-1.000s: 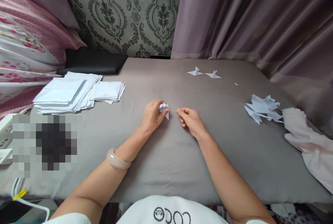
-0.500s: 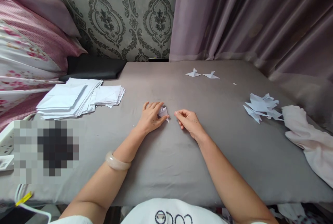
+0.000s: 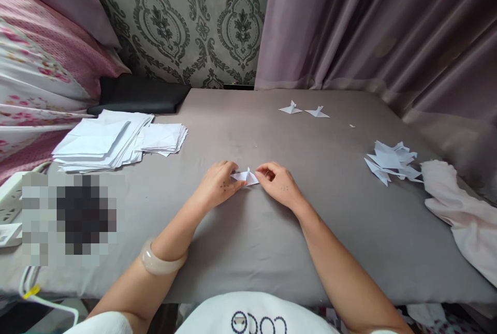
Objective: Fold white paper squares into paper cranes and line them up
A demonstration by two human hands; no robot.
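Between my hands, at the middle of the grey-covered table, is a small white origami crane [image 3: 248,176] with its wings spread to the sides. My left hand [image 3: 221,183] pinches its left wing between thumb and fingers. At the other side, the thumb and index finger of my right hand [image 3: 278,183] close on the tip of the right wing. Two similar paper cranes, a left one [image 3: 291,108] and a right one [image 3: 318,112], stand farther back on the table.
Stacked white paper sheets [image 3: 93,140] lie at the left, beside a smaller paper stack [image 3: 163,138]. A black folded item [image 3: 143,95] sits behind them. On the right are a heap of folded paper pieces [image 3: 392,160] and a pale cloth [image 3: 458,204]. A white power strip [image 3: 15,194] is at far left.
The crane now shows with wings spread between both hands; before, my left hand mostly covered it. My right hand has moved left and taken its right wing. My left hand has shifted slightly left.
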